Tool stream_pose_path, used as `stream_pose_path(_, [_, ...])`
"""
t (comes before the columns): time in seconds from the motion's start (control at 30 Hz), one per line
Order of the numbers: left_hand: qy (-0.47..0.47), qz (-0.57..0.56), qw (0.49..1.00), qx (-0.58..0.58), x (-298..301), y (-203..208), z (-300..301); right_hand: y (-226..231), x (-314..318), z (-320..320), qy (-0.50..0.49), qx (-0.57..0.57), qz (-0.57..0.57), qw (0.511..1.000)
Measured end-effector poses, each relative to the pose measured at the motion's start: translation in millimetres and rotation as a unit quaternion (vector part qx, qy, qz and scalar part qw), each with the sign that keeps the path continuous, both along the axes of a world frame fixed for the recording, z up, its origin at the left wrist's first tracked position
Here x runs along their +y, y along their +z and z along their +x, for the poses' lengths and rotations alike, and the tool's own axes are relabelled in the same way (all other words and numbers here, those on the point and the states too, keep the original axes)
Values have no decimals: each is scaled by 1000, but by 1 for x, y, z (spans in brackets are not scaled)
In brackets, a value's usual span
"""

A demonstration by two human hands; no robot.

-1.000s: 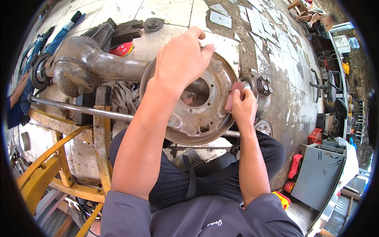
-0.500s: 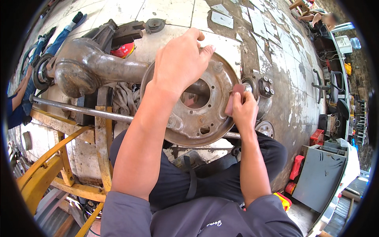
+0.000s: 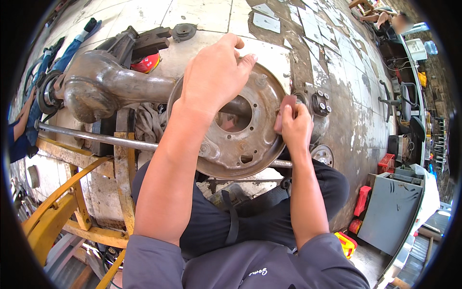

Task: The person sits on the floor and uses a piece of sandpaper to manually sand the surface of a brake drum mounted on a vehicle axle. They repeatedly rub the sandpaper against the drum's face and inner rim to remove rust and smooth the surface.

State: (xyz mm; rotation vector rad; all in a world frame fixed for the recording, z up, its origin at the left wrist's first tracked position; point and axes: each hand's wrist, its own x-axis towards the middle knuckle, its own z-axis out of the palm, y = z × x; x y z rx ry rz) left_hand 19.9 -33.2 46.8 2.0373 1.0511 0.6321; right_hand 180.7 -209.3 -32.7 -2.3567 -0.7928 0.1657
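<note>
A round, brownish metal brake backing plate [image 3: 264, 115] with holes stands in front of me, at the end of a large axle housing [image 3: 91, 86]. My left hand [image 3: 216, 77] lies over the upper left of its rim, thumb stretched along the edge and fingers bent over the far side, partly hidden. In my right hand [image 3: 299, 127] a folded reddish-brown piece of sandpaper [image 3: 289, 100] is pinched between thumb and fingers. The sandpaper lies against the right rim of the plate.
A yellow metal frame [image 3: 126, 178] and a long steel rod [image 3: 96, 136] lie at the left, near another person's arm [image 3: 21, 120]. Right of the plate is a metal part with round studs [image 3: 321, 103]. A grey cabinet [image 3: 390, 212] stands at the right.
My right hand has slid a little farther away along the plate's right rim with the sandpaper. My left hand keeps its place on the plate. The whole view has shifted slightly.
</note>
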Motion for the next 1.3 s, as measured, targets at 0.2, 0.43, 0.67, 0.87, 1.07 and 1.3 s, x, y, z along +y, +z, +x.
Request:
stream_pose_path(0.2, [19,-3,1000,-8,6,0,-6,3,-14,16,-21,37,45,998])
stream_pose_path(0.43, [18,-15,1000,-9,5,-1,-6,-12,-6,6,-5,59,9,998])
stream_pose_path(0.67, [12,-6,1000,2,6,-1,-6,7,-7,-9,16,44,-44,998])
stream_pose_path(0.87, [16,-18,1000,6,6,2,-6,28,0,28,52,-17,-11,998])
stream_pose_path(1.07, [15,-1,1000,4,11,1,-10,45,-36,36,299,-177,-26,937])
stream_pose_path(1.3, [20,1,1000,4,7,2,-11,29,-25,38,384,-270,-55,881])
